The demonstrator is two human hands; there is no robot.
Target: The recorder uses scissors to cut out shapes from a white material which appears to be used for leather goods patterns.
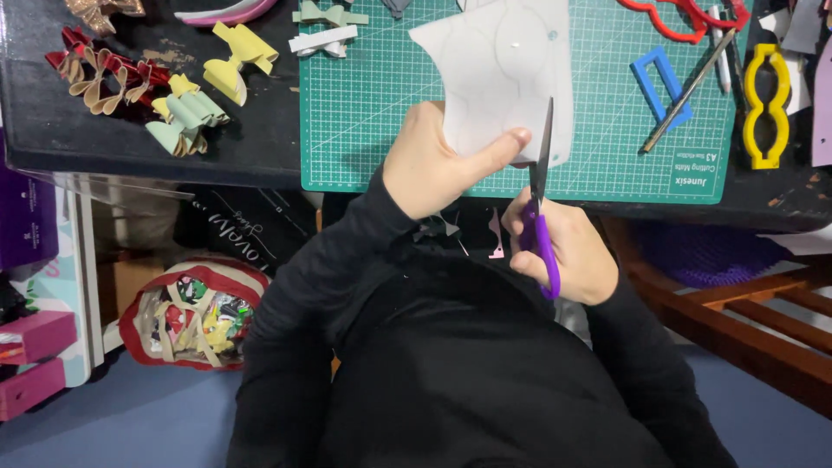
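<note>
My left hand [438, 160] pinches the near edge of a pale sheet [507, 74] that has curved outlines drawn on it. The sheet is held over a green cutting mat [364, 130] on a black table. My right hand [563, 251] grips purple-handled scissors [541, 208], whose blades point up along the sheet's right side near my left thumb. Both arms wear black sleeves.
Finished bows in red, yellow and pale green [186, 117] lie on the table's left. A blue template [661, 82], a red template [685, 17], a yellow template [767, 104] and a thin metal tool [689, 91] lie at the right. A red bag [195, 312] and pink boxes [30, 360] sit on the floor. A wooden frame [745, 321] stands at the right.
</note>
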